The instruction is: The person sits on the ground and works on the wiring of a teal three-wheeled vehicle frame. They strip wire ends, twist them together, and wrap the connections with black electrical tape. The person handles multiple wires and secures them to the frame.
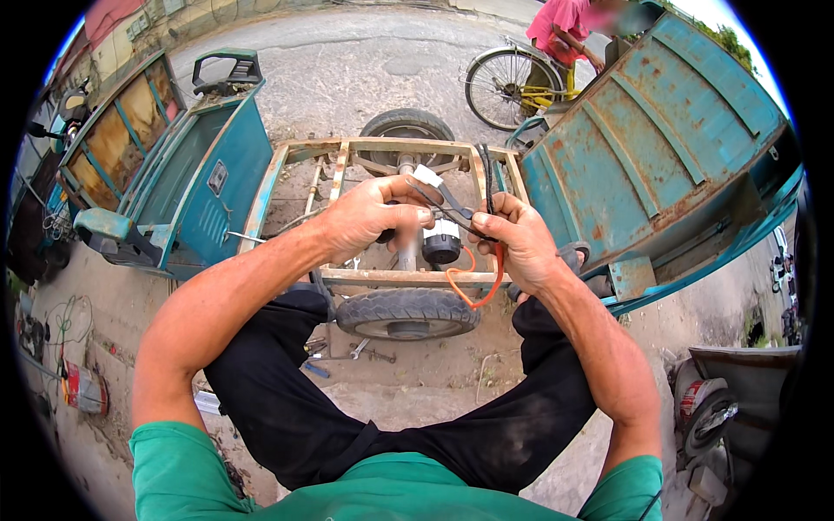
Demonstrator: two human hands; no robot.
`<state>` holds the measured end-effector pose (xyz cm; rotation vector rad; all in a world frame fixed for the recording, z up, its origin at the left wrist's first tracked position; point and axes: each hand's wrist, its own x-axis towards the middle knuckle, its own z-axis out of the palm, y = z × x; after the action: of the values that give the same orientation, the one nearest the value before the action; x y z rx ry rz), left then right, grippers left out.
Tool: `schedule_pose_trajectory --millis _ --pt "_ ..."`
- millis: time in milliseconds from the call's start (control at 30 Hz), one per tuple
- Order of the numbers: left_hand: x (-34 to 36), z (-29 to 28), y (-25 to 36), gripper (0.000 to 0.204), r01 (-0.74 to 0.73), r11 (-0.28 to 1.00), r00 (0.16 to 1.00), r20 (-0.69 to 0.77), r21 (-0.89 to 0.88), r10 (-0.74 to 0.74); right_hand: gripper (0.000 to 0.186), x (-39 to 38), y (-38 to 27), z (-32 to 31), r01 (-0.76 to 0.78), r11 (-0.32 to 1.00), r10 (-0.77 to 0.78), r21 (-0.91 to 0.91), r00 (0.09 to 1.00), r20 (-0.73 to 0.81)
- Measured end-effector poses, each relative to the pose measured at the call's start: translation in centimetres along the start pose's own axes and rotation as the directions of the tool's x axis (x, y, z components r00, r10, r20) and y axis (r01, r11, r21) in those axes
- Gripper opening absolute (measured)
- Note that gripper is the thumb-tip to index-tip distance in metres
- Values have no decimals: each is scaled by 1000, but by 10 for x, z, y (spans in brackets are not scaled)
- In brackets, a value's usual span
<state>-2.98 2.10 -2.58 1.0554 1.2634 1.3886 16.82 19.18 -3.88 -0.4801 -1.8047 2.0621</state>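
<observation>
Far out to the left of the fingers, a red can [84,388] lies on the dirt ground [417,373], and above it a teal vehicle cab [187,165] with rusty panels stands tipped beside the bare frame. Now to the action: the left hand [369,217] is curled tight, fingers [401,214] wrapped around the dark handles of a pair of pliers [443,201], whose handles cross over toward the other hand, the white-tipped end poking up just above the knuckles. Directly beyond the fingers sits the rusty chassis frame [408,278], with a black wheel [407,127] at its far end and a worn tyre [407,313] at the near rail, right below both hands. Between the hands and behind them, a small black-and-white motor [442,242] sits on the axle. Over to the right hand [514,239]: fingers [495,227] pinched closed on a bundle of cables, a black cable [486,178] running up from the grip to the frame's far rail and an orange wire [473,282] looping down below the fingers, hanging in front of the tyre. Whether the pliers' tips actually bite the wire is hidden by the fingers. Right of that hand, a big teal cargo bed [660,148], rust-streaked, leans tilted. Far beyond it, a person in a red shirt [560,26] is bent over a bicycle [508,82].
</observation>
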Motion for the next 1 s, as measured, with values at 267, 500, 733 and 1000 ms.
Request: schedule_pose_trajectory --millis 267,500,733,1000 --pt "10 -4 -9 28 46 999 999 4 14 -47 27 -6 -2 13 -153 985 142 80 981 130" --pt "5 -4 -1 27 -29 999 1000 10 16 29 45 -8 -4 11 -175 981 153 82 963 224" --pt "1 -8 3 28 -54 998 998 -42 22 54 42 -5 4 9 -138 951 190 -276 967 169" --pt "4 -18 -7 28 -43 998 998 -48 37 45 29 -6 6 8 -127 971 143 -203 988 65"
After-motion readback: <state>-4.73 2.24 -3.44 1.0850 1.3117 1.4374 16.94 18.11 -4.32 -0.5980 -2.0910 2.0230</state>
